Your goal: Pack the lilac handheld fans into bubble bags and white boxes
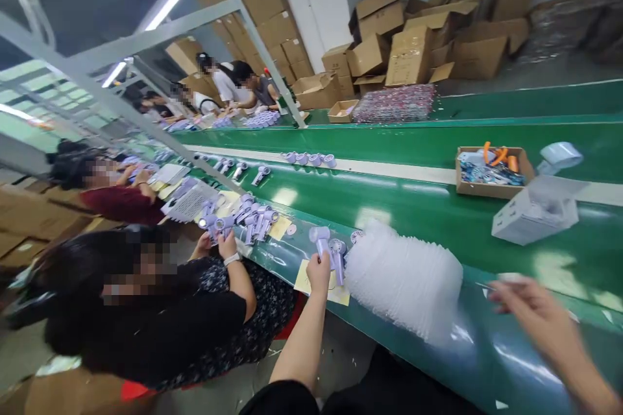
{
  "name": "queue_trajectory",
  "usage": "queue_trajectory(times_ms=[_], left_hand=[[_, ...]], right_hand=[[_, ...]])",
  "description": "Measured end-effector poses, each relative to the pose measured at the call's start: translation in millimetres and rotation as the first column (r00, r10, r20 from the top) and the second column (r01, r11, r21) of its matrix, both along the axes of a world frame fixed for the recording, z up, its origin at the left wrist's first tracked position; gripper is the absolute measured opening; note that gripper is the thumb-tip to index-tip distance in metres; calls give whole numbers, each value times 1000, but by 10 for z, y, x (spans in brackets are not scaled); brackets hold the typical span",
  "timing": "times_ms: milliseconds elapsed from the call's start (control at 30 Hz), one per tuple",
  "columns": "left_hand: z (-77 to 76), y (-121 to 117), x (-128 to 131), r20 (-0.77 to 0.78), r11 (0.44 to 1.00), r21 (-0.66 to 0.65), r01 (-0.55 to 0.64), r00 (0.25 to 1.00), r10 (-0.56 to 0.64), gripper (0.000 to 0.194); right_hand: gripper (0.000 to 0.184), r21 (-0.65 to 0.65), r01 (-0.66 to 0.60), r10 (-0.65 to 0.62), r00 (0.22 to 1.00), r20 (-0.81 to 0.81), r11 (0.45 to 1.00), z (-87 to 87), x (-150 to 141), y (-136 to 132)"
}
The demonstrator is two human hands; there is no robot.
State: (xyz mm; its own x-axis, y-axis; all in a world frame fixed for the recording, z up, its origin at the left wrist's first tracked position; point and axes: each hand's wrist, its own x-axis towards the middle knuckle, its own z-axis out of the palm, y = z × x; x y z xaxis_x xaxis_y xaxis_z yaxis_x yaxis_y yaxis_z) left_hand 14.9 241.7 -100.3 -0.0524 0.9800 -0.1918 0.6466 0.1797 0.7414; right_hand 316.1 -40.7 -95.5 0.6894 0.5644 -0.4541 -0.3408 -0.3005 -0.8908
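Observation:
My left hand [320, 272] is closed round the handle of a lavender handheld fan [318, 235], over the near edge of the green bench. Close beside it a second lavender fan [337, 253] lies by a yellow paper sheet [302, 277]. To the right spreads a thick stack of translucent white plastic sleeves [403, 279]. Beyond that stack, my right hand [540, 314] is raised over the bench, blurred, its fingers drawn together. A small whitish piece [512, 277] shows at its fingertips, too smeared to name.
A cardboard box of small parts and orange-handled tools [491, 168] stands near a white box [533, 214] with a lavender fan head [559, 155] behind it. A co-worker [146, 311] sits left, by a pile of fans [253, 215]. Several fans lie along the conveyor [399, 198].

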Motion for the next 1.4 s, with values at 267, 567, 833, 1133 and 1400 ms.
queue_trajectory(times_ms=[267, 567, 833, 1133, 1400], left_hand=[[291, -1530, 926, 428, 431, -18, 902, 396, -812, 43], [19, -1792, 1204, -665, -517, -312, 797, -572, -480, 12], [228, -1767, 1726, -193, 141, -279, 950, 88, -977, 13], [264, -2235, 1710, 605, 528, -205, 824, 530, -594, 18], [410, -2454, 1605, 97, 20, 418, 908, -23, -995, 16]], right_hand=[[44, 363, 174, 69, 821, -567, 916, 255, -865, 249], [34, 35, 478, -383, 745, -546, 878, 189, -490, -1202], [34, 167, 370, -135, 665, -735, 914, 263, -903, -1370], [33, 295, 141, 80, 774, -628, 945, 202, -658, -1207], [37, 217, 189, -39, 833, -552, 958, 198, -637, -1407]])
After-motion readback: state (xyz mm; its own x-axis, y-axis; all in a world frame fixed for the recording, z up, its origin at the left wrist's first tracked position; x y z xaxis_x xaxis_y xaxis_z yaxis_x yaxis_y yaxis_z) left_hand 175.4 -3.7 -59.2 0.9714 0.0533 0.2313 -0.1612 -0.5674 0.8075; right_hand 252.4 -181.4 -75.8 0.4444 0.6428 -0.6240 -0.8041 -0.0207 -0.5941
